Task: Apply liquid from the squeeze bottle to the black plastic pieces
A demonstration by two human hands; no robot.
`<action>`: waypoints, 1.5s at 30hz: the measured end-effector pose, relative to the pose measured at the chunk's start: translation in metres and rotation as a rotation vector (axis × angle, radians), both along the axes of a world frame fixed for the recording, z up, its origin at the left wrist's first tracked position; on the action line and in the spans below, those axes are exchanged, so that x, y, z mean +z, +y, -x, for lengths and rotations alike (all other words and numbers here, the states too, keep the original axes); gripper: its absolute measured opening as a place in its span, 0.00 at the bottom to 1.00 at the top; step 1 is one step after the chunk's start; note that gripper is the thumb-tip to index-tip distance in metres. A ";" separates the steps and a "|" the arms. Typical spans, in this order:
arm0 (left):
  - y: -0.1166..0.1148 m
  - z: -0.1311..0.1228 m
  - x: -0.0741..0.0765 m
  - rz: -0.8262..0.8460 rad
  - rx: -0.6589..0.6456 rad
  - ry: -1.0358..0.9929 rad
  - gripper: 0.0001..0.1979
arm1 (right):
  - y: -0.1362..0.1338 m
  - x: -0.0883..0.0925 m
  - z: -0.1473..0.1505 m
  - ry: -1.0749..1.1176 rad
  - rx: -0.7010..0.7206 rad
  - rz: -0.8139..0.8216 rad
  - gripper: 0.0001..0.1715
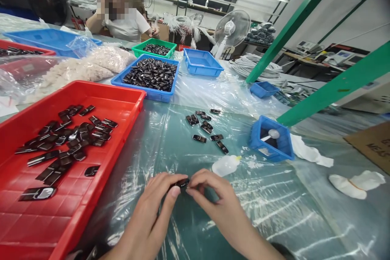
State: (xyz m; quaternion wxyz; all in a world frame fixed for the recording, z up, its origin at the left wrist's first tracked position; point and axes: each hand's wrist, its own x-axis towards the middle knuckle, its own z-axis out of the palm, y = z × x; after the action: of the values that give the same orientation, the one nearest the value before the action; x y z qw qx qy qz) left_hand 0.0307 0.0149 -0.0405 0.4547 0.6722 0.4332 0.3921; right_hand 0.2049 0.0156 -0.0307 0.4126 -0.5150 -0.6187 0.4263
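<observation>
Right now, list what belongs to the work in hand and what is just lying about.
In hand: left hand, right hand, black part pinched between them, loose black parts, red tray.
Lying about: fan, white cloths, cable coils, cardboard.

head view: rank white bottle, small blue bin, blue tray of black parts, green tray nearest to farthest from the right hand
1. white bottle, just beyond the right hand
2. small blue bin, farther right
3. blue tray of black parts, mid-table, left
4. green tray, behind it, farthest
</observation>
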 end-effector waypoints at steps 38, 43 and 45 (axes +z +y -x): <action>0.010 0.021 0.013 -0.890 0.302 1.221 0.31 | -0.018 0.007 -0.067 -0.052 -0.498 -0.340 0.14; 0.023 -0.044 -0.009 -0.832 0.080 1.124 0.28 | -0.004 -0.010 -0.062 -0.158 -0.329 -0.175 0.31; 0.039 -0.065 -0.011 -0.780 0.072 1.138 0.26 | -0.003 -0.014 -0.059 -0.172 -0.293 -0.136 0.26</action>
State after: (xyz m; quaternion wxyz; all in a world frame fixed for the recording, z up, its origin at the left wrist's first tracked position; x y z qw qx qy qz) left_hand 0.0954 0.0535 -0.0515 -0.1318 0.8730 0.4540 0.1204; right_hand 0.2639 0.0121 -0.0450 0.4496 -0.6053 -0.5975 0.2730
